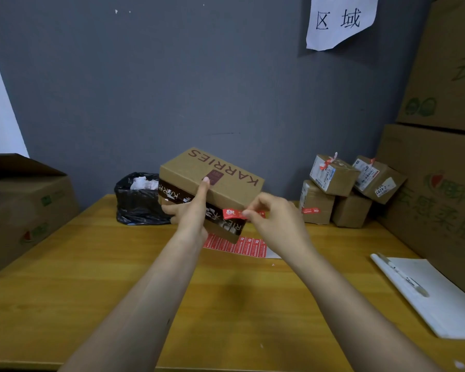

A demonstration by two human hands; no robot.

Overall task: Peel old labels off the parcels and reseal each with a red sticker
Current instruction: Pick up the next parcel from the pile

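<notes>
A brown cardboard parcel [226, 178] printed KARRIES, with a dark band along its side, is held tilted above the table. My left hand [192, 210] grips it from below, thumb up on the lid. My right hand [269, 213] pinches a red sticker [232, 214] that lies across the parcel's near corner edge. On the table under the parcel lies a sheet of red stickers [242, 245]. Several small brown parcels [333, 178] are stacked at the back right; some carry white labels, one a red sticker.
A black bin bag [134, 202] with crumpled white paper stands at the back. Large cartons stand at the left [24, 205] and right [435, 183]. A white pad with a pen [424, 288] lies at the right on the wooden table [118, 264].
</notes>
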